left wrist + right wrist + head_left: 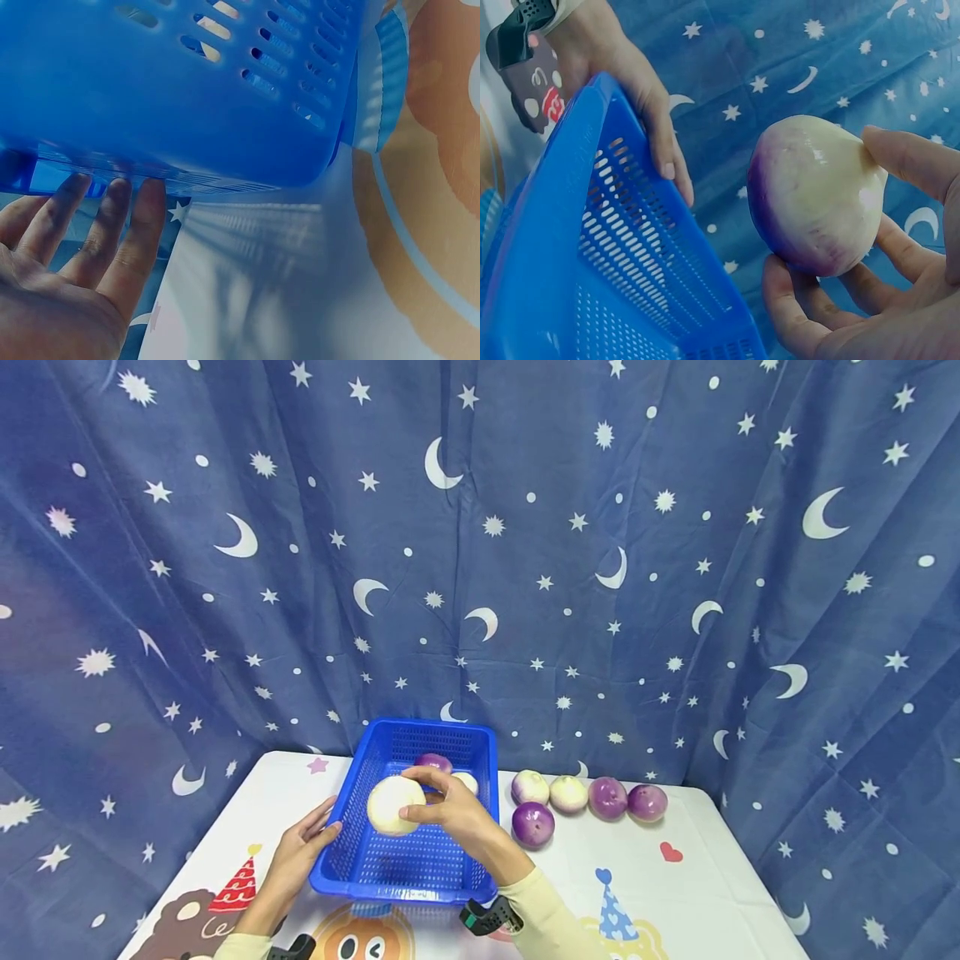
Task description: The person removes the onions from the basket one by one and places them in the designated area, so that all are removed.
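Right hand [453,806]: thumb and fingers are pinching one white-and-purple turnip [814,199] on opposite sides, holding it above the basket floor.
Left hand [296,852]: fingers are lying nearly straight, slightly spread, tips touching the outer wall of the blue plastic basket [405,894]; they are apparently steadying it.
Inside the basket, two: a purple turnip [433,763] is lying beyond the right fingers; a pale turnip [468,782] is showing just behind them, partly hidden.
To the right of the right fingers, on the table [712,868], five: a row of four turnips [607,798] and one darker purple turnip [533,825] in front are resting outside the basket.
Step in hand, as I am judging it: a single turnip is being moved over the basket; inward or outward, I cannot tell. Next move is seemingly calling for a firm pinch on that smooth, round skin and a path clearing the rim.
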Tool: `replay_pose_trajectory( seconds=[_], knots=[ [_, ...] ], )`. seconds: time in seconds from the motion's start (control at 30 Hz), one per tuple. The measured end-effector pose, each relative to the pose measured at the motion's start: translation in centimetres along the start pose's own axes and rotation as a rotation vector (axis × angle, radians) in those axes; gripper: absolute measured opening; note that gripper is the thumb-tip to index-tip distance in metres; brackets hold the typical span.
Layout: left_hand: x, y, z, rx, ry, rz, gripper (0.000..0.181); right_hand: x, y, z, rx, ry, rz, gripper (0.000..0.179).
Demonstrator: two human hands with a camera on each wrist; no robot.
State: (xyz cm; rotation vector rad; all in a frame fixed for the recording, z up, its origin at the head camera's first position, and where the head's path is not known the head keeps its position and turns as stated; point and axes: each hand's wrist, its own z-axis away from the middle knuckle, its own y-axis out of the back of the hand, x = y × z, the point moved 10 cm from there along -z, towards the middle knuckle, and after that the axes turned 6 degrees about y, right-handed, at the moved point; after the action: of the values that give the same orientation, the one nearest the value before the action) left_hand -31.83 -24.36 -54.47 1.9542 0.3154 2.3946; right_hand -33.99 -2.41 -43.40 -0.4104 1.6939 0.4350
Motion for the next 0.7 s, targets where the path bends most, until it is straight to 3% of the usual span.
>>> replay_pose_trajectory(
  seconds=[0.7],
  knots=[
    [0.2, -0.1, 0.2, -0.019, 0.003, 0.048, 0.063, 0.4, 4.5, 3.5, 0.049, 0.015, -0.005, 0.055]
  ],
)
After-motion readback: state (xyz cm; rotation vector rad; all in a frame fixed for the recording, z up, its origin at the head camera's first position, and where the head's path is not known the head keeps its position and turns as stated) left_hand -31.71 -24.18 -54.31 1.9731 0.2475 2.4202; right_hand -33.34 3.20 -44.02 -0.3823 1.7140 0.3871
